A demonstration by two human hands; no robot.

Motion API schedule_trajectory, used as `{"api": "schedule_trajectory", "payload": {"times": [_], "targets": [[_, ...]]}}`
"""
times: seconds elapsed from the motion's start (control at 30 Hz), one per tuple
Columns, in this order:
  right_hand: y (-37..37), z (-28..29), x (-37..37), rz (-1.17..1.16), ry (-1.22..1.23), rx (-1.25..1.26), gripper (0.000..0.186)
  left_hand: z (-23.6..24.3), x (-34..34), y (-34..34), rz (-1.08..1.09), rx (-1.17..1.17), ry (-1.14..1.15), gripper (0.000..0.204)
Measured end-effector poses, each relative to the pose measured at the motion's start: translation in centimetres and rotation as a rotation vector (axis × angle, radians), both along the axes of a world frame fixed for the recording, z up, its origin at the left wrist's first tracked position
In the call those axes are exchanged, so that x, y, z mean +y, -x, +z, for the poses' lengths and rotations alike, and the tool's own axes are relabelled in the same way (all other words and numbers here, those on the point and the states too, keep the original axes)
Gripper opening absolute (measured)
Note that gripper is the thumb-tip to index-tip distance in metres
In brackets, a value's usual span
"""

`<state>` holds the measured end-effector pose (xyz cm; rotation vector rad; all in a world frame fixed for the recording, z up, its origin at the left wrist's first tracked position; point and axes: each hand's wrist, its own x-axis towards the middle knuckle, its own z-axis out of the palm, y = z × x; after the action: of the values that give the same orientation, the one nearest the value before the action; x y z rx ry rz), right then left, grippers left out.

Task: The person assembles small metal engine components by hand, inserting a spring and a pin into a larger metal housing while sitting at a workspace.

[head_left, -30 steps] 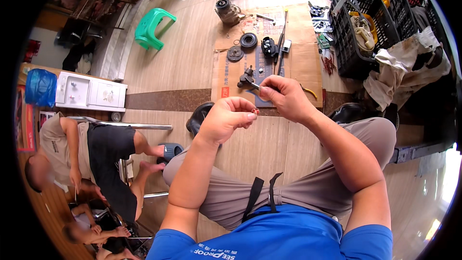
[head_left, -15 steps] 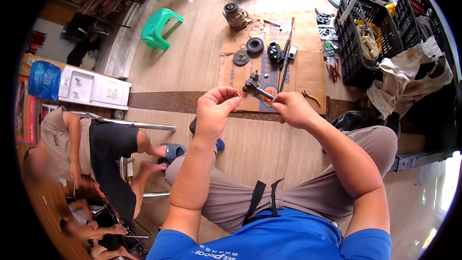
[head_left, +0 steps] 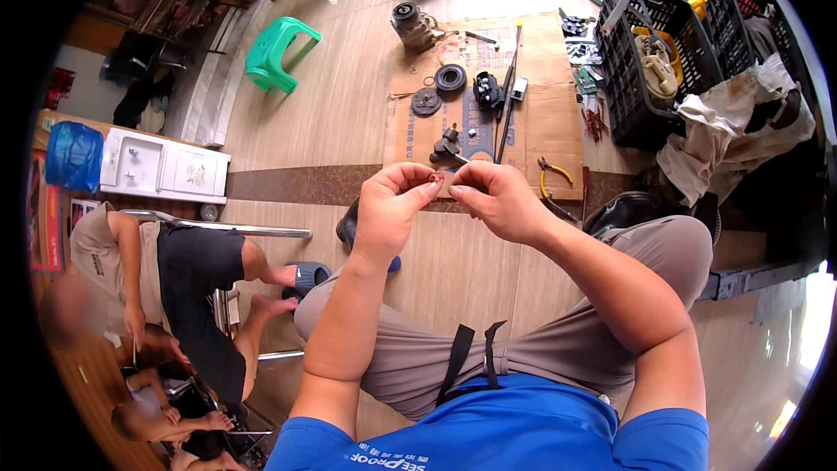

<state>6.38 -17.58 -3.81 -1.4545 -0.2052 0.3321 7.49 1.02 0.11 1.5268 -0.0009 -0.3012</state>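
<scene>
My left hand [head_left: 392,201] is pinched on a small red piece [head_left: 436,178], too small to identify. Close beside it, my right hand [head_left: 497,201] has its thumb and fingertips pressed together; whatever lies between them is hidden. A dark metal tool with a thick head [head_left: 447,143] rests on the cardboard sheet [head_left: 545,122] just beyond both hands, its rod partly behind the right hand. To the right, yellow-handled pliers [head_left: 555,176] lie on the cardboard. Farther off are a black ring-shaped pulley [head_left: 450,78], a round metal plate [head_left: 425,102] and a black part [head_left: 487,90].
A cylindrical metal machine part [head_left: 414,28] stands at the cardboard's far left. Black crates [head_left: 649,61] with tools and cloth are at the right. A green stool [head_left: 281,54] stands far left. A seated person [head_left: 196,288] is at my left, near a white dispenser [head_left: 161,161].
My right hand has let go of the tool's rod and moved left, close to my left hand. The pliers are now more fully visible. The whole view has shifted slightly.
</scene>
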Motion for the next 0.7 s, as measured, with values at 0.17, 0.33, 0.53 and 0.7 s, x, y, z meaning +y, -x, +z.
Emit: {"api": "schedule_trajectory", "payload": {"times": [0.17,0.33,0.53,0.7], "targets": [[0.3,1.6,-0.3,-0.077,0.183,-0.194,0.014,-0.6,0.4,-0.3,0.002,0.074,0.036,0.013],[0.0,2.4,-0.8,-0.079,0.26,-0.319,0.012,-0.3,0.0,-0.1,-0.092,0.055,-0.124,0.013],[-0.7,1.2,-1.4,-0.13,0.227,-0.226,0.013,-0.1,-0.2,0.3,-0.245,0.095,-0.139,0.012],[-1.1,-0.3,-1.3,-0.155,0.185,-0.146,0.015,0.0,0.1,0.1,-0.255,0.082,-0.083,0.014]]}}
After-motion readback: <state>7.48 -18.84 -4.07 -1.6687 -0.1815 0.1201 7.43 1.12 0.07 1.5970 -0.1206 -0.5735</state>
